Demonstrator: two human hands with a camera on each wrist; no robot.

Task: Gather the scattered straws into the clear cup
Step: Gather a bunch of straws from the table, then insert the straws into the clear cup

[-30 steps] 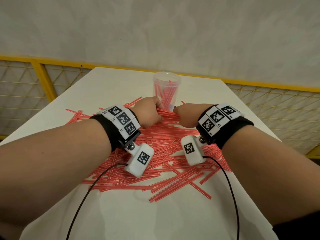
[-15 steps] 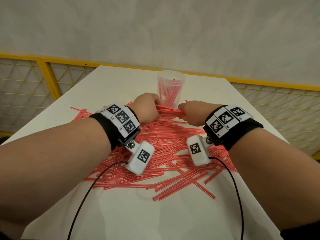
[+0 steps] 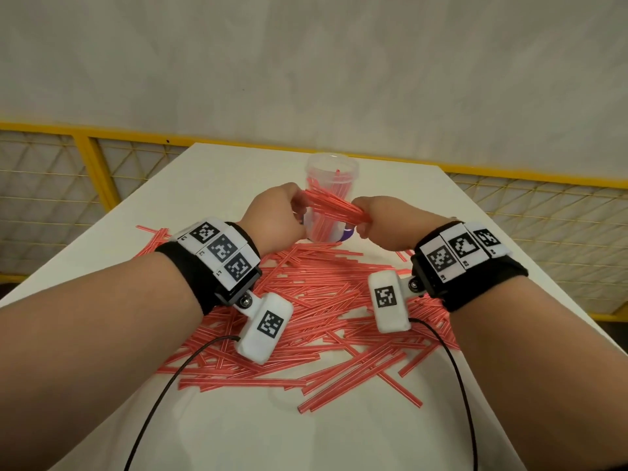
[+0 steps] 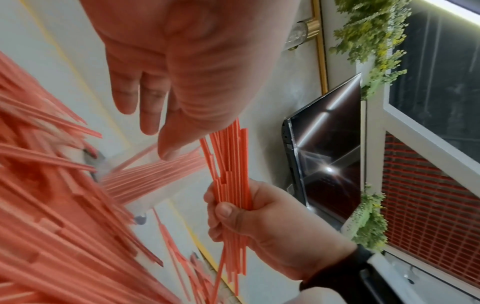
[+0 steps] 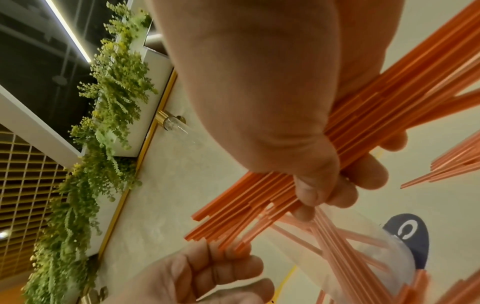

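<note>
Straws (image 3: pixel 334 208) in a bundle are held above the white table (image 3: pixel 217 419), before the clear cup (image 3: pixel 331 171), fingers of the left hand (image 3: pixel 277 217) and right hand (image 3: pixel 387 220) clamped on either end. Only the wrist views reveal a dark screen (image 4: pixel 327 152) and hanging greenery (image 5: pixel 103 115).

Straws (image 3: pixel 306 300): thin red plastic, matt, white-striped. Cup (image 3: pixel 331 171): clear smooth plastic, slightly glossy. Table (image 3: pixel 238 419): white, smooth, matt. Wrist bands (image 3: pixel 190 277): black cloth. Railing (image 3: pixel 95 168), upper left: yellow painted metal.
</note>
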